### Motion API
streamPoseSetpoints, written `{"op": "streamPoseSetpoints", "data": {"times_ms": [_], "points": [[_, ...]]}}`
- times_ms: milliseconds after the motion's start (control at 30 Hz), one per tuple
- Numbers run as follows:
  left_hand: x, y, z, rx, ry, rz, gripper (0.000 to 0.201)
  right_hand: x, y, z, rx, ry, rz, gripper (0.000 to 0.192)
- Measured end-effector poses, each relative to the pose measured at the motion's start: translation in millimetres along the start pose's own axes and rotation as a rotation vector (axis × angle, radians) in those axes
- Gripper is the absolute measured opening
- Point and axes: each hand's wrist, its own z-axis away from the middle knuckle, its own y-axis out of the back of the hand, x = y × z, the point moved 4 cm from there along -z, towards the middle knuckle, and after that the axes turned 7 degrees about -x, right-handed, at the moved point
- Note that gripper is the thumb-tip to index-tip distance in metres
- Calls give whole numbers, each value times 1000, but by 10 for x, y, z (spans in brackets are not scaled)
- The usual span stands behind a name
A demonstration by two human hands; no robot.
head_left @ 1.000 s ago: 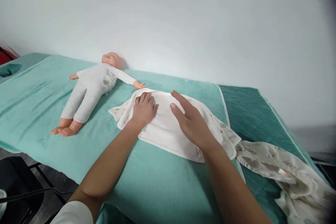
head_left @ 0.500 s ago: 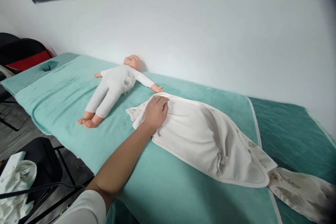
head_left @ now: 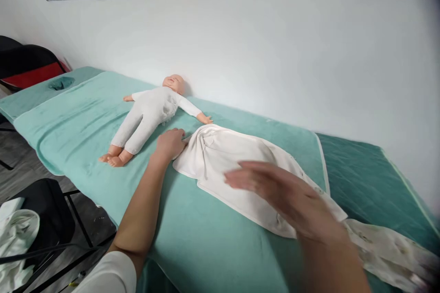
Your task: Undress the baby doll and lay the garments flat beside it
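A white baby garment (head_left: pixel 233 146), with small printed motifs showing along its far edge, lies spread on the green-covered bed (head_left: pixel 192 219). My left hand (head_left: pixel 170 143) is closed on the garment's left end, and creases run into the cloth from there. Over the garment's near right half my right hand (head_left: pixel 271 185) hovers, blurred by motion, its fingers stretched out and holding nothing. To the left of the garment a baby doll (head_left: pixel 151 110) in white lies on its back, one hand close to the garment's upper left corner.
Another printed cloth (head_left: pixel 388 242) lies at the right end of the bed. A black chair (head_left: pixel 51 210) with white cloths (head_left: pixel 17 238) on it stands at the lower left. A white wall (head_left: pixel 240 55) runs behind the bed, and more chairs (head_left: pixel 30 64) stand at the far left.
My left hand has moved left from the garment's surface to its left end and closed on it. My right hand has come into view from the lower right.
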Motion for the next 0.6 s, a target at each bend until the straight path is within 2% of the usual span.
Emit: {"op": "streamPoseSetpoints", "data": {"times_ms": [67,133,167,267,333,433,500,600], "points": [[-32,-13,-13,-65,24,3,27,253,-109,-174,73,-59,41,38],[-26,-4,-28,-54,23,-3,24,547,-235,-330,181,-111,139,37],[-14,15,-34,-4,23,-5,23,681,-303,-386,209,-131,195,40],[25,103,-33,245,68,-14,25,931,-491,-473,132,-150,290,50],[57,138,-28,379,110,-30,27,941,-550,-490,82,-124,404,49],[123,134,-33,457,133,-26,32,857,-581,-562,66,-85,591,45],[175,106,-38,447,108,12,33,828,-589,-667,92,-115,672,47],[239,48,-38,369,45,32,30,854,-602,-874,145,-220,735,51]]}}
